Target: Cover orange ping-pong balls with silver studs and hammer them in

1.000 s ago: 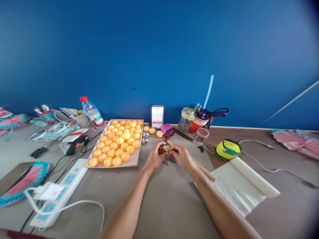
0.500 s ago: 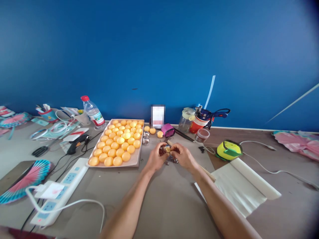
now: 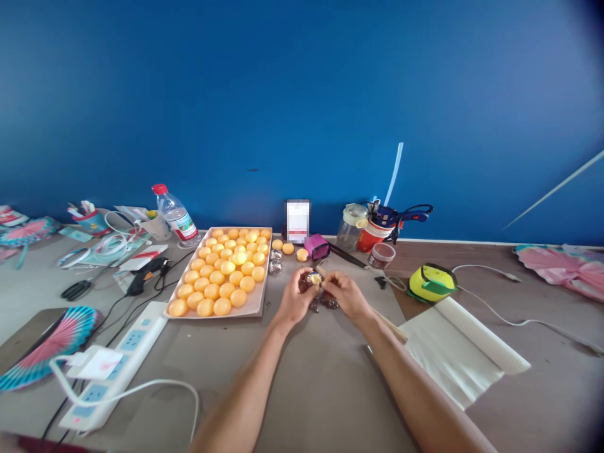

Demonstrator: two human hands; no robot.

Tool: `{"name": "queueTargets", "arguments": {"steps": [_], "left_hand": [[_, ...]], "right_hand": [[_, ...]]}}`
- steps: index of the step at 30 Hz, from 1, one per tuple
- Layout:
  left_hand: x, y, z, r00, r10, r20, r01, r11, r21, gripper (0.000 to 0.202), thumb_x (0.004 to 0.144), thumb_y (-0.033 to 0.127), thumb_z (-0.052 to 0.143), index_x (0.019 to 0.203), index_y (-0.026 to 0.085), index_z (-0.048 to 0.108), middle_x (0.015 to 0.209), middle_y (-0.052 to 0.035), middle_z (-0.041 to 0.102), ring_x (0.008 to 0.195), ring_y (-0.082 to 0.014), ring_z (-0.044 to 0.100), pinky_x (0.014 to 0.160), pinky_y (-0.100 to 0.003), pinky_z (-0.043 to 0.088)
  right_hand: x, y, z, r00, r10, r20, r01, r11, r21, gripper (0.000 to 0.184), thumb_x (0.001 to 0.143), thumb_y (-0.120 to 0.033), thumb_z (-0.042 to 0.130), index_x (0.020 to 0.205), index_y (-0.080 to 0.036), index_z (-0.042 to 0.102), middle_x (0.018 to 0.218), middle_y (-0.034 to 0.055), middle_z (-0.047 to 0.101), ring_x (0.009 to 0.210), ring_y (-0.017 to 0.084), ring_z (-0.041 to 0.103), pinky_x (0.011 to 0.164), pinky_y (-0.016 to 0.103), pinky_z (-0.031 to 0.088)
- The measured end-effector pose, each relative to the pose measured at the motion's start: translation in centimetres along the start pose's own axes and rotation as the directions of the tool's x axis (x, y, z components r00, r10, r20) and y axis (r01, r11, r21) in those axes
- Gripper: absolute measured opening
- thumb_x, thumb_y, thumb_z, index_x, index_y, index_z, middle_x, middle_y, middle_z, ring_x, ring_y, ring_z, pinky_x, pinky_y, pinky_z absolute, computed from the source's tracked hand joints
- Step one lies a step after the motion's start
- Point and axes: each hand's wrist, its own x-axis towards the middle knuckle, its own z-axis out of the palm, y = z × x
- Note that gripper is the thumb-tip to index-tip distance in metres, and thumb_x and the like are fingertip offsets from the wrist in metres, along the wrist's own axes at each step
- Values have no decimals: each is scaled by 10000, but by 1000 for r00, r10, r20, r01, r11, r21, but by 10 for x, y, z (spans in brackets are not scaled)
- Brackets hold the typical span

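Observation:
My left hand [image 3: 295,298] and my right hand [image 3: 344,294] meet over the table's middle, both closed around a small yellow ball [image 3: 314,279] partly covered in dark glittery stuff. More of that dark glittery material [image 3: 329,302] lies on the table just under my hands. To the left stands a tray [image 3: 262,306] filled with several yellow balls [image 3: 221,270]. Two glitter-covered balls [image 3: 275,261] and three loose yellow balls [image 3: 289,248] rest beyond the tray's far right corner.
A power strip [image 3: 123,352] with a white cable, a glue gun [image 3: 144,272], scissors [image 3: 75,289], a water bottle [image 3: 176,215] and paper fans [image 3: 51,342] lie left. A red cup of tools [image 3: 375,231], jars, a yellow tape measure [image 3: 431,282], rolled white paper [image 3: 460,352] and wooden sticks [image 3: 389,325] lie right.
My hands have stayed in place, turning the ball slightly between the fingers. The view shifted a little.

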Motion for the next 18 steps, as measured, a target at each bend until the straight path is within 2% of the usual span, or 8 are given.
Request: {"name": "queueTargets", "arguments": {"steps": [2, 4, 6, 8, 11, 13, 15, 18], "left_hand": [[2, 0, -3, 999, -36, -22, 33, 993, -116, 416, 693, 291, 644, 1065, 195, 485, 940, -32, 575, 766, -124, 548, 676, -236, 436], [5, 1, -6, 997, -76, -33, 66, 968, -241, 408, 705, 315, 631, 1064, 209, 469, 934, -24, 564, 731, -122, 565, 640, -237, 435], [6, 1, -8, 995, -100, -27, 84, 931, -354, 406, 709, 314, 623, 1066, 220, 452, 904, -11, 552, 719, -125, 582, 625, -239, 431], [7, 1, -8, 994, -104, -14, 88, 904, -419, 418, 705, 296, 624, 1076, 220, 445, 865, 0, 545, 723, -122, 590, 628, -235, 422], [7, 1, -7, 995, -97, 8, 90, 888, -451, 450, 691, 265, 640, 1095, 216, 449, 841, 10, 540, 719, -106, 587, 626, -220, 405], [7, 1, -6, 995, -95, 7, 87, 884, -460, 467, 678, 249, 658, 1096, 214, 453, 833, 17, 532, 703, -94, 582, 619, -213, 397], [7, 1, -5, 995, -96, -2, 85, 886, -456, 473, 668, 239, 670, 1090, 210, 459, 834, 19, 529, 672, -82, 571, 614, -212, 394], [7, 1, -4, 995, -101, 0, 91, 899, -429, 473, 657, 237, 677, 1082, 202, 472, 877, 3, 551, 652, -76, 559, 617, -219, 400]], "right_hand": [[0, 0, -5, 999, -41, 24, 42, 998, -40, 172, 731, -334, 491, 734, -171, 545, 533, -34, 510, 498, 109, 453, 498, 227, 357], [-1, 1, -8, 992, -118, 41, 124, 977, -174, 168, 738, -296, 490, 781, -172, 594, 655, 0, 590, 599, 130, 513, 585, 246, 393], [-3, 3, -7, 977, -185, 105, 210, 918, -337, 195, 748, -245, 482, 862, -186, 629, 807, 27, 635, 721, 153, 554, 673, 260, 402], [-6, 4, -2, 953, -225, 203, 299, 809, -507, 239, 767, -204, 472, 942, -199, 634, 875, 45, 638, 797, 168, 567, 725, 267, 386], [-10, 3, 6, 921, -227, 318, 390, 584, -712, 256, 798, -177, 471, 1001, -205, 623, 868, 65, 630, 823, 178, 568, 743, 276, 347], [-10, 3, 11, 914, -214, 344, 405, 480, -778, 239, 817, -181, 466, 996, -209, 622, 865, 69, 626, 811, 175, 567, 732, 280, 328], [-9, 4, 13, 913, -213, 347, 407, 427, -808, 209, 836, -192, 453, 943, -209, 631, 849, 65, 623, 784, 166, 564, 717, 283, 313], [-6, 6, 15, 912, -230, 340, 408, 410, -816, 200, 855, -202, 429, 847, -194, 629, 809, 58, 623, 739, 153, 557, 702, 287, 297]]}}
